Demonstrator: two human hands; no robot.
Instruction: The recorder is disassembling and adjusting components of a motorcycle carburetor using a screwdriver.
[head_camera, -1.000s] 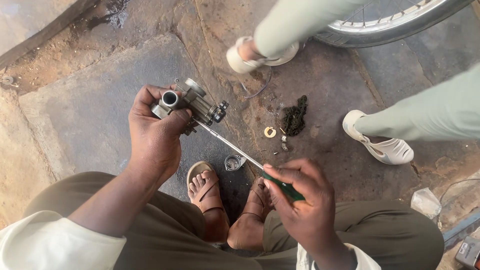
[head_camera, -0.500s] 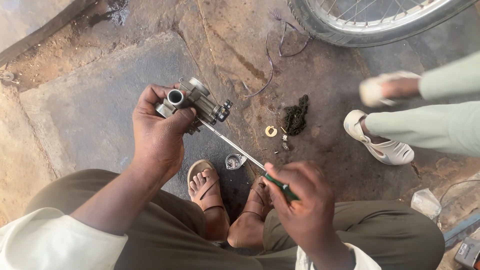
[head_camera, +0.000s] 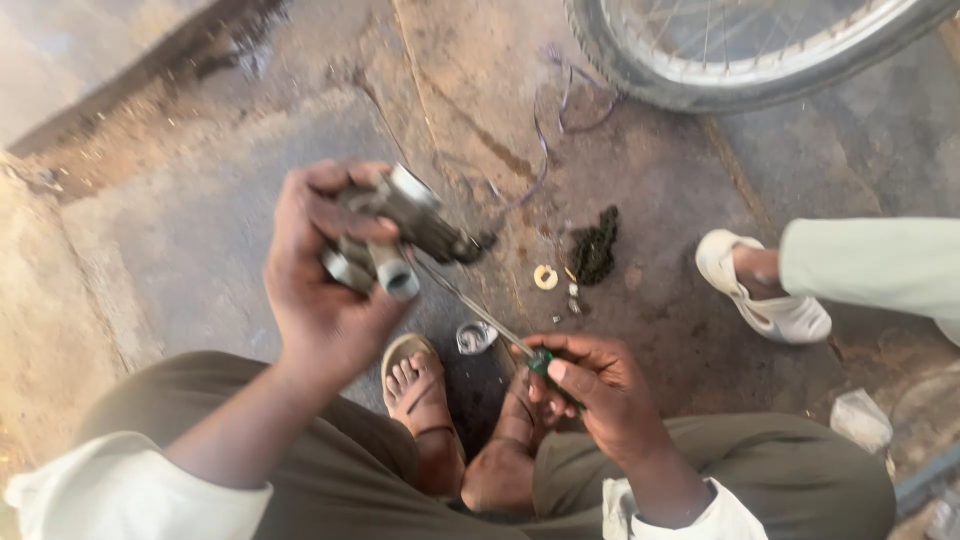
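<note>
The left hand (head_camera: 325, 290) grips a metal part (head_camera: 400, 235); the right hand (head_camera: 595, 385) pinches a screwdriver (head_camera: 500, 330), whose tip could slip and jab the palm.

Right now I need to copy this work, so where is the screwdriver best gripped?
Probably by its green handle, coming from the near side, as the right hand does. The thin shaft runs up to the metal part in the left hand.
</note>
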